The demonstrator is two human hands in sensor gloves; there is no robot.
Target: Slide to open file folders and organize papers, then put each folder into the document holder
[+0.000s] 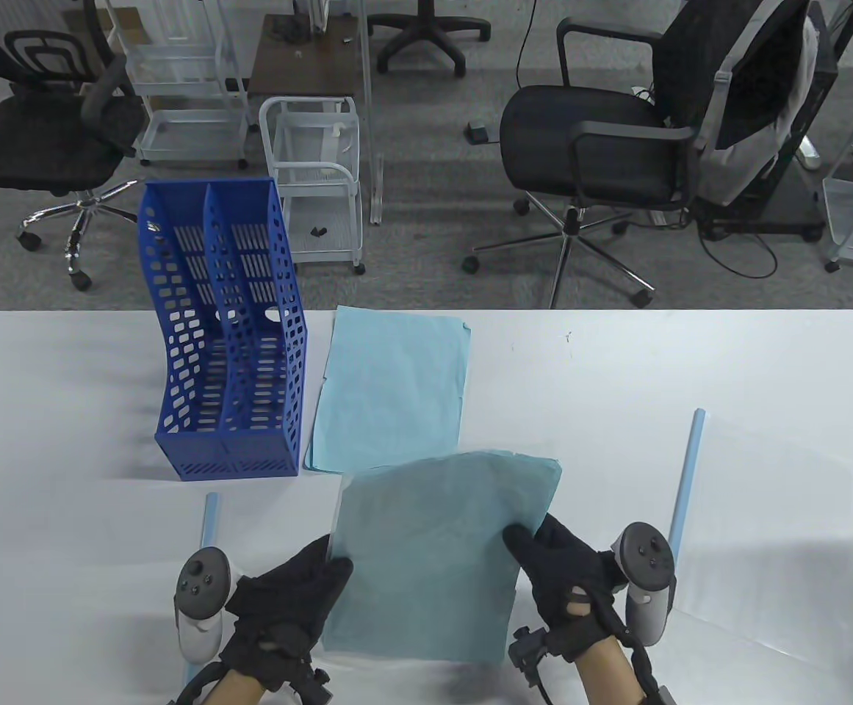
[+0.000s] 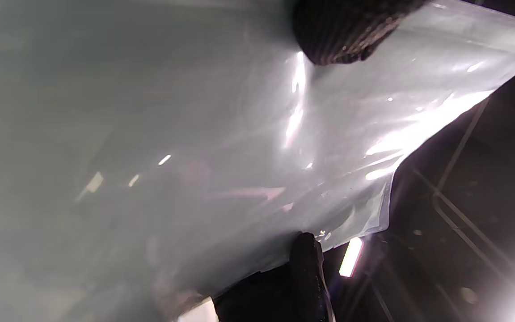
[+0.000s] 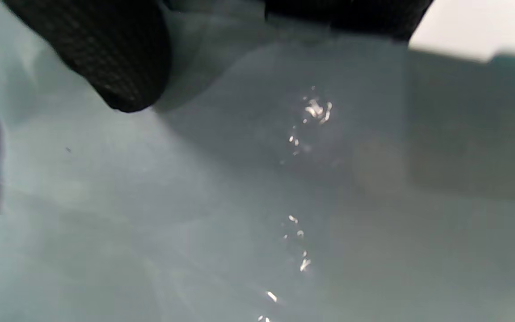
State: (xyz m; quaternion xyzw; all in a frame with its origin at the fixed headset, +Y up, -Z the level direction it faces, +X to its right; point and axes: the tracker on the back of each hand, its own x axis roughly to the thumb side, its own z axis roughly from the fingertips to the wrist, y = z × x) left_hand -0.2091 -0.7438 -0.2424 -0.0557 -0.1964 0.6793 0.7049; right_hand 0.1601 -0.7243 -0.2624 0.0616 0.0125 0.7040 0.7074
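Note:
I hold a clear folder filled with light blue paper (image 1: 437,551) tilted up off the table near the front edge. My left hand (image 1: 290,598) pinches its left edge, thumb on top. My right hand (image 1: 558,569) grips its right edge the same way. The glossy folder sheet (image 2: 221,147) fills the left wrist view, and the folder's paper (image 3: 257,201) fills the right wrist view under my thumb (image 3: 105,58). A second stack of light blue paper (image 1: 389,389) lies flat behind it. The blue document holder (image 1: 231,338) stands at the left with both slots bare.
A light blue slide bar (image 1: 209,518) lies by my left hand. Another slide bar (image 1: 687,477) lies at the right along a clear folder sheet (image 1: 764,529). Office chairs (image 1: 602,147) and white carts (image 1: 316,176) stand on the floor beyond the table's far edge.

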